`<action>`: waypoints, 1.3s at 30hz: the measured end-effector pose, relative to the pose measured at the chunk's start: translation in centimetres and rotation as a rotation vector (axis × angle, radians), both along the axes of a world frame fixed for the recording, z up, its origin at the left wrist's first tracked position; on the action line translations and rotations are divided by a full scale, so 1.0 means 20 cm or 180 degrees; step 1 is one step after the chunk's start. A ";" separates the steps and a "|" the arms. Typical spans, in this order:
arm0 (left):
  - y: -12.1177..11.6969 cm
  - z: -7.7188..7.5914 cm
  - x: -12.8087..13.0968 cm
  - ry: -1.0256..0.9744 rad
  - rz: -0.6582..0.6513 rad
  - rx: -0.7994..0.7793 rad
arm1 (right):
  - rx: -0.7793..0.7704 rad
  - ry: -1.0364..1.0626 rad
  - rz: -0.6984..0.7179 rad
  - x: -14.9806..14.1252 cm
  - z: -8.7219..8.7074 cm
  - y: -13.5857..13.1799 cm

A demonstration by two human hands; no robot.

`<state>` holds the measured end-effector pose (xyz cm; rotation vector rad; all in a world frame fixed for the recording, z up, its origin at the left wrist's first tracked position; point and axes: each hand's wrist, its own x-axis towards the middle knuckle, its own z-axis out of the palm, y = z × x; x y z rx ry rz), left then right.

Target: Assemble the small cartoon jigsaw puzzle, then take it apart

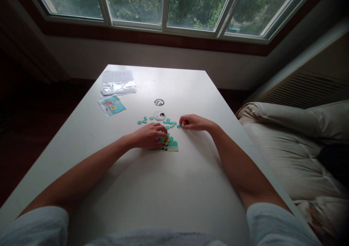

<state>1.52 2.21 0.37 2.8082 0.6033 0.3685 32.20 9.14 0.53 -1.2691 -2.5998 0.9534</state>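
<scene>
A partly joined jigsaw puzzle [172, 148] with a yellow cartoon figure and a pale green bottom edge lies on the white table. My left hand [149, 135] rests over its left part, fingers apart and slightly bent, hiding that side. Just right of the loose pieces is my right hand [195, 122], its fingers curled together in a pinch. A green puzzle piece [178, 126] lies right at its fingertips; whether the fingers grip anything is too small to tell. More loose puzzle pieces [168, 120] are scattered beyond the puzzle, with several [145, 119] further left.
Two round inserts, a nearer one [159, 115] and a farther one [159, 102], are set in the white table [152, 198]. At the back left lie a picture card [112, 105] and a clear plastic bag [119, 82]. A padded beige seat [275, 151] stands along the right.
</scene>
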 end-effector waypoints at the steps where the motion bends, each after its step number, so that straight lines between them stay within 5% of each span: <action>1: 0.00 0.00 0.00 0.0051 -0.0010 0.0029 | -0.0008 0.0008 0.0009 0.00 0.00 0.00; 8: -0.03 0.06 0.00 0.0491 0.0182 0.0269 | 0.0095 0.0206 -0.0021 -0.05 -0.02 -0.02; 15: -0.22 0.13 0.06 0.1035 0.0598 0.0452 | 0.0236 0.0179 0.0045 -0.05 -0.04 -0.02; 23: -0.35 0.18 0.11 0.1253 0.0527 0.0429 | 0.0613 0.0191 0.0180 -0.09 -0.06 -0.01; 39: -0.33 0.20 0.10 0.1462 0.0558 -0.0037 | -0.0480 0.1115 0.0349 -0.23 -0.07 -0.13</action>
